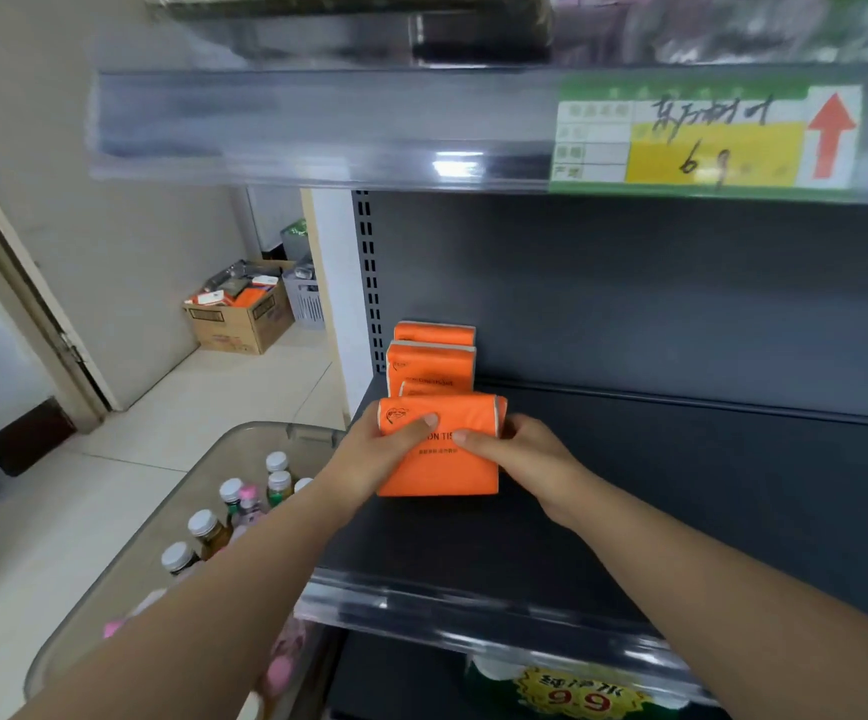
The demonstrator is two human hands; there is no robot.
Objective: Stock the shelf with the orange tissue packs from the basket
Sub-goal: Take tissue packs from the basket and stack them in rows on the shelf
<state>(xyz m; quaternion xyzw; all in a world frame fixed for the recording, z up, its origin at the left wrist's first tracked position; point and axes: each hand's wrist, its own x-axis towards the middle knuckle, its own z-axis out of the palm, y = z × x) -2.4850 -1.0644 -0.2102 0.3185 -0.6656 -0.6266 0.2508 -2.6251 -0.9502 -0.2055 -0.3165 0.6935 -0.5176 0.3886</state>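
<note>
Both hands clamp one orange plastic-wrapped tissue pack [439,449] at frame centre: left hand [369,459] on its left edge, right hand [520,454] on its right, thumbs on top. It sits on the dark grey metal shelf [629,511], touching the standing orange packs [434,356] behind. Step: placing. Next: tip upright, push back, release. Clear plastic basket [172,511], lower left, shows bottles only.

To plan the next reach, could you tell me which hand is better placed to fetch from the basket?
Left: the left hand is on the pack's side nearer the basket.
</note>
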